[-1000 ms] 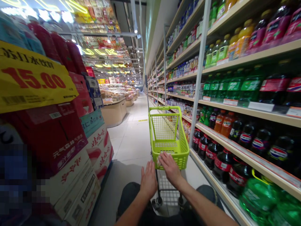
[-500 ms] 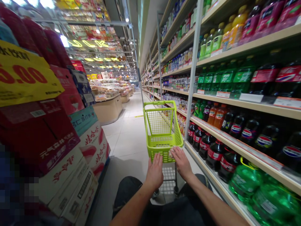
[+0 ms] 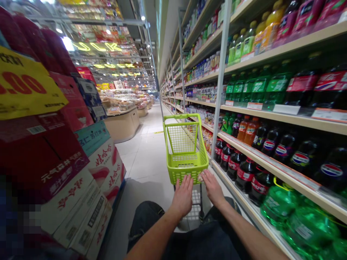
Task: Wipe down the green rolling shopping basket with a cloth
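Shelves (image 3: 260,114) of bottles (image 3: 282,83) fill the right; left of them stands the lime cart (image 3: 201,155) — its near wall now has the left hand (image 3: 184,196) further right, grip apart. Right hand (image 3: 214,191): pale scrap (image 3: 200,177) at fingertips — can't tell whether clamped.

Both hands have shifted rightward along the near side of the green cart basket (image 3: 187,171): the left hand (image 3: 183,198) has gone from its left corner to in front of the near wall's middle, the right hand (image 3: 213,189) to the right corner, carrying the pale scrap (image 3: 200,177) along.
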### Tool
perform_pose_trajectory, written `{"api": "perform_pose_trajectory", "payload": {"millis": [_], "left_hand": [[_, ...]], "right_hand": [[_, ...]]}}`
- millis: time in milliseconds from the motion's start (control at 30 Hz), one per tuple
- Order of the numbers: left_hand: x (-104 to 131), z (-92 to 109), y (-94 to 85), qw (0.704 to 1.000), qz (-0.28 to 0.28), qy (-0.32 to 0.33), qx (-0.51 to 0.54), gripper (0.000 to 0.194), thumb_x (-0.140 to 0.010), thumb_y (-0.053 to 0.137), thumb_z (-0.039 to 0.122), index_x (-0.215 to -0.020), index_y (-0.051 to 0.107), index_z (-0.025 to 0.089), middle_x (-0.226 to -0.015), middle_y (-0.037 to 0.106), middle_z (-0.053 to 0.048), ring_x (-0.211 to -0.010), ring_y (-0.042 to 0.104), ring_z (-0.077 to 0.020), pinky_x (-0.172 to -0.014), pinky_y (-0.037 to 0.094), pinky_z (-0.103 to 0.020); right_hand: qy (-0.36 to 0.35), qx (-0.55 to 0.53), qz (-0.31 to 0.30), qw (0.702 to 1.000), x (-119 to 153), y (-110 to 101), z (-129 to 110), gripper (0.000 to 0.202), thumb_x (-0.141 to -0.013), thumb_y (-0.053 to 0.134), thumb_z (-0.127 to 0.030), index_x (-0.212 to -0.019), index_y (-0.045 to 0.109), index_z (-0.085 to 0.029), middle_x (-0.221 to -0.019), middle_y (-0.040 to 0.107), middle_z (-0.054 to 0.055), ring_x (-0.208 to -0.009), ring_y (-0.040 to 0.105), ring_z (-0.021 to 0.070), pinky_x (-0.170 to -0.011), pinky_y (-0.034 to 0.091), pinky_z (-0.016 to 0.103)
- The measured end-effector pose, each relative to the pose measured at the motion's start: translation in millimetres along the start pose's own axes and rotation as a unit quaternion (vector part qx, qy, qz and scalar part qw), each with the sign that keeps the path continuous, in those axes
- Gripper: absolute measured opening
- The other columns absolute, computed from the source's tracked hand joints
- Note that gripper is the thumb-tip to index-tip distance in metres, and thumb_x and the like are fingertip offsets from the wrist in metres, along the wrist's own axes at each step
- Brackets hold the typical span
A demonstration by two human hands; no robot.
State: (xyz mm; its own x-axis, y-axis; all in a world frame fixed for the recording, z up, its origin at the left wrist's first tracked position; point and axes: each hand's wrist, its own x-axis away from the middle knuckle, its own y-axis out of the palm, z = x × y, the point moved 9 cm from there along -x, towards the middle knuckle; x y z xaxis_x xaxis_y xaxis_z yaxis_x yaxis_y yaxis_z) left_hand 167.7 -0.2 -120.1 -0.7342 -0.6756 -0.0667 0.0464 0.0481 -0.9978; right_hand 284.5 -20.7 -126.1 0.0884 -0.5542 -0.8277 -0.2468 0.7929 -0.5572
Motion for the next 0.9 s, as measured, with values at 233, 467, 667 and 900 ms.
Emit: {"api": "perform_pose_trajectory", "payload": {"millis": [233,467,667,900], "left_hand": [[-2,-7,0.4,1.0,0.003,-0.012,-0.008,0.068,-0.073,0.034,0.021,-0.138,0.014,0.009,-0.147,0.009,-0.008,-0.135,0.002,-0.0212,-0.108,0.007,-0.047],[0,-7,0.8,1.0,0.001,-0.003,-0.009,0.068,-0.074,0.034,0.022,-0.138,0.013,0.009,-0.147,0.007,-0.008,-0.135,0.001,-0.0214,-0.108,0.006,-0.047],[7,-32,4.5,0.998,0.004,-0.064,0.012,0.066,-0.074,0.032,0.02,-0.137,0.017,0.009,-0.147,0.012,-0.009,-0.135,0.005,-0.0205,-0.109,0.006,-0.047],[22,-69,8.7,0.989,-0.008,-0.146,-0.01,0.074,-0.068,0.037,0.019,-0.138,0.015,0.008,-0.147,0.01,-0.008,-0.135,0.006,-0.0216,-0.108,0.008,-0.047]], "right_hand": [[-0.01,-0.015,0.032,0.999,-14,-19,0,0.052,-0.079,0.033,-0.003,-0.129,0.04,-0.015,-0.131,0.043,0.015,-0.127,0.031,0.0228,-0.098,0.037,0.047],[-0.007,-0.002,-0.001,1.0,4,6,-3,0.059,-0.074,0.03,0.002,-0.129,0.041,-0.016,-0.13,0.045,0.012,-0.127,0.031,0.0208,-0.096,0.039,0.046],[-0.041,-0.032,-0.009,0.999,-14,10,-39,0.056,-0.076,0.031,0.0,-0.129,0.04,-0.013,-0.132,0.043,0.014,-0.129,0.026,0.0215,-0.099,0.036,0.046],[-0.091,-0.021,-0.012,0.996,-8,32,-71,0.05,-0.077,0.032,0.001,-0.122,0.049,-0.013,-0.119,0.056,0.014,-0.125,0.035,0.0208,-0.092,0.044,0.043]]}}
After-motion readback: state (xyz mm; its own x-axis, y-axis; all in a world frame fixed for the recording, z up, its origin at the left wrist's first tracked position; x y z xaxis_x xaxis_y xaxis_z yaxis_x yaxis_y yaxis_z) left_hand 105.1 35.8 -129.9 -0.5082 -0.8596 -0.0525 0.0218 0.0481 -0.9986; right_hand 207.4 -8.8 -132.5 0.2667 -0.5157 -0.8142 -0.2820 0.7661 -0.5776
